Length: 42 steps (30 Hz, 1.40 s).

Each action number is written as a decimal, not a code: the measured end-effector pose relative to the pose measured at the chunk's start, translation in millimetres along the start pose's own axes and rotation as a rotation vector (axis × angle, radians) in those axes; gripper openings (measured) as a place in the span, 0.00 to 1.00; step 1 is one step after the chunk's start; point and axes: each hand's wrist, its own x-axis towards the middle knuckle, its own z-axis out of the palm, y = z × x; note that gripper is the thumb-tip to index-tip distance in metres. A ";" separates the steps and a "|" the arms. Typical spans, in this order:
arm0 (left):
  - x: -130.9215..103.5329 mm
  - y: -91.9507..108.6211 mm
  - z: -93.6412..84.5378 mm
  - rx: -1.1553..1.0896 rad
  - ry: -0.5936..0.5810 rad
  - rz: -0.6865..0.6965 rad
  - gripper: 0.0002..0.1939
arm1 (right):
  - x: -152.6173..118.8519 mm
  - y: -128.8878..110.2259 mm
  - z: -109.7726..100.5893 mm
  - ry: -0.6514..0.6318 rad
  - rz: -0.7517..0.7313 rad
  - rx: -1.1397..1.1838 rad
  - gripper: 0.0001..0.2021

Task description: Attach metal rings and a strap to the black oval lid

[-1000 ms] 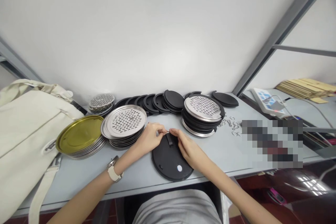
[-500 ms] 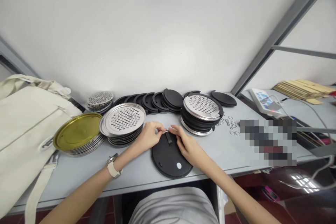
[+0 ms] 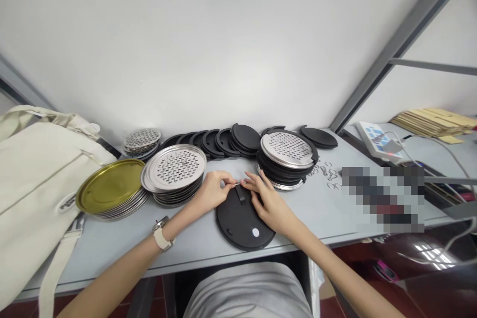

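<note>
A round black disc point(image 3: 244, 223) lies flat near the table's front edge, with a short black strap point(image 3: 241, 196) and a white oval spot on it. Pinched at the strap's far end, a small metal ring point(image 3: 237, 184) shows only in part between my fingertips. My left hand point(image 3: 215, 190) is closed, thumb and forefinger gripping the ring from the left. From the other side my right hand point(image 3: 270, 203) pinches at the ring, its other fingers loosely raised over the disc.
Stacked perforated metal plates point(image 3: 175, 169) and gold lids point(image 3: 112, 186) stand left, beside a cream bag point(image 3: 40, 174). Black discs point(image 3: 212, 143) line the wall. Another stack point(image 3: 286, 151) sits right of my hands, near loose metal rings point(image 3: 330, 174). A white power strip point(image 3: 378, 139) lies far right.
My right hand's fingers have lifted and spread slightly, its fingertips remaining by the ring. My left hand and the disc have hardly moved; the view has shifted a little.
</note>
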 end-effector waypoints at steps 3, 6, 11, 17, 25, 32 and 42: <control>-0.4 -0.4 0.7 0.001 0.004 0.012 0.07 | -0.1 -0.4 -0.5 -0.004 0.027 0.032 0.25; -0.9 -0.2 1.8 0.006 0.015 0.031 0.08 | -1.0 -0.5 -0.6 -0.011 0.089 0.134 0.24; -1.7 0.3 3.9 0.024 0.034 0.052 0.08 | -2.0 1.5 -0.5 0.012 0.106 0.180 0.26; -1.6 -0.4 1.5 0.023 0.007 0.046 0.08 | -2.6 2.5 -0.5 0.005 0.111 0.174 0.33; -3.5 4.4 -13.5 0.116 -0.107 0.133 0.09 | -3.2 1.1 -1.5 0.007 0.089 0.158 0.31; -1.4 11.2 -26.0 0.212 -0.262 0.246 0.12 | -5.0 3.5 -1.6 0.005 0.078 0.152 0.30; -0.8 14.6 -17.7 0.231 -0.182 0.186 0.06 | -5.0 1.5 -1.4 0.021 0.057 0.131 0.25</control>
